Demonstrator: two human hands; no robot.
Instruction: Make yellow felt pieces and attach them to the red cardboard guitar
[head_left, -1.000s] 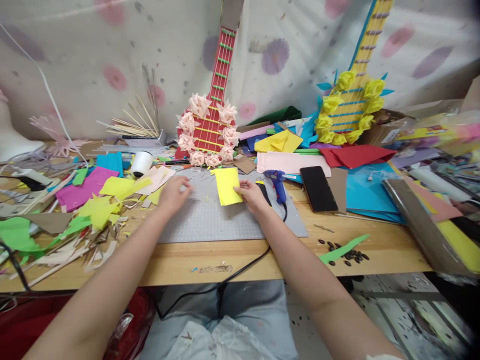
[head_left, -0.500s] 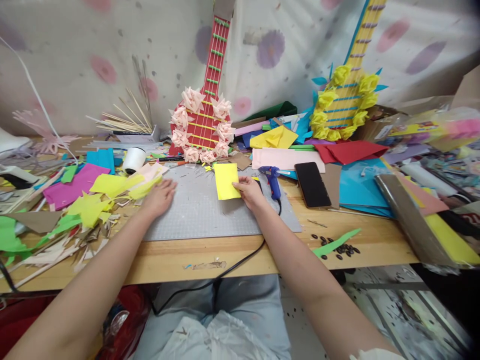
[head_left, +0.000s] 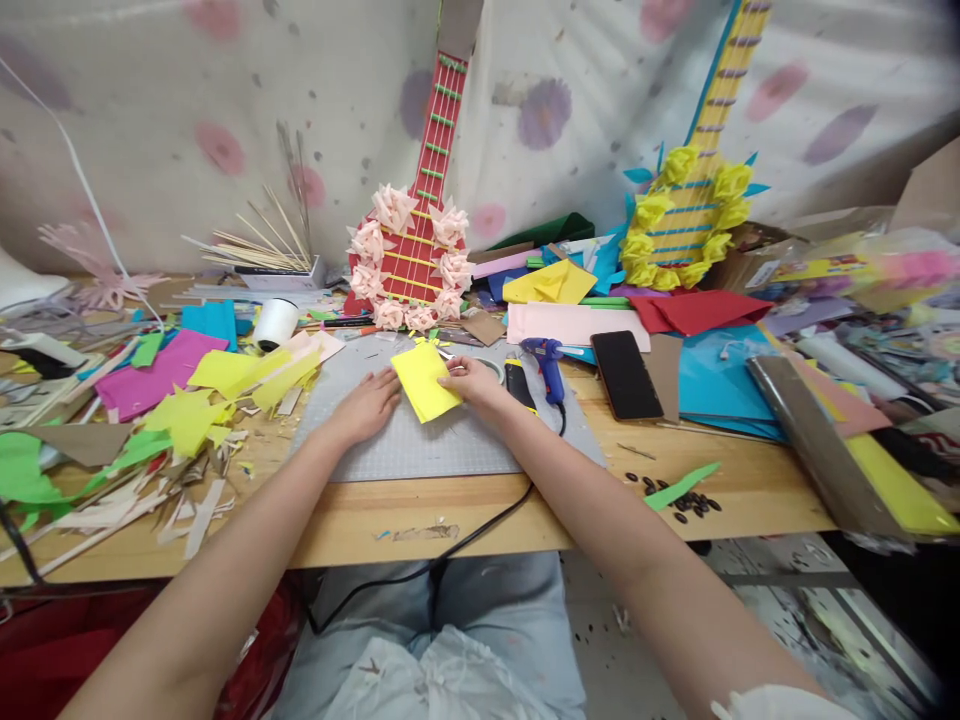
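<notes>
My right hand (head_left: 475,383) pinches the right edge of a yellow paper rectangle (head_left: 424,384), which looks folded or layered and is tilted over the grey cutting mat (head_left: 450,455). Flat on the mat, my left hand (head_left: 367,405) has its fingers stretched out, with the tips close to the paper's left edge. Whether they touch it I cannot tell. Just right of my right hand lie a black-and-yellow tool (head_left: 519,385), partly covered by the wrist, and a roll of tape (head_left: 491,370). A blue glue gun (head_left: 547,368) rests beyond them.
Paper scraps (head_left: 184,415) pile up on the left. A red paper guitar (head_left: 411,255) and a yellow one (head_left: 682,220) lean at the back. To the right are a phone (head_left: 626,374), blue sheets (head_left: 727,385) and small black pieces (head_left: 694,500). A black cord (head_left: 480,530) crosses the table's front edge.
The yellow paper has moved left and down with my right hand and turned at an angle. My left hand has slid right from the scraps onto the mat, near the paper.
</notes>
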